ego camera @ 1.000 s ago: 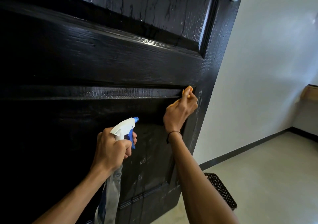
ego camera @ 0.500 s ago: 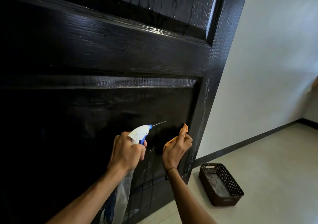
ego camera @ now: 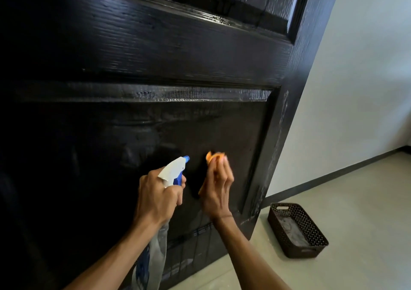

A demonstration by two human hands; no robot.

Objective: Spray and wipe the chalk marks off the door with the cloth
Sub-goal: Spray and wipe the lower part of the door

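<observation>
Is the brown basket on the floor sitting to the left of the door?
No, the brown basket sits on the floor to the right of the black door, near the white wall.

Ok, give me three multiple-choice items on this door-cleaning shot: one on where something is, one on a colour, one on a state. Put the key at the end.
1. Where is the brown basket?
A. hanging on the door
B. on the floor to the right of the door
C. in the person's left hand

2. What colour is the cloth?
A. orange
B. green
C. white

3. What is the left hand doing?
A. resting flat and open on the door
B. hanging idle, holding nothing
C. gripping the spray bottle

Key: B, the basket stands on the pale floor beside the door's lower right corner; A, orange fabric shows at the fingertips of the right hand; C, the fingers are curled round the bottle's neck below its white and blue head.
</observation>
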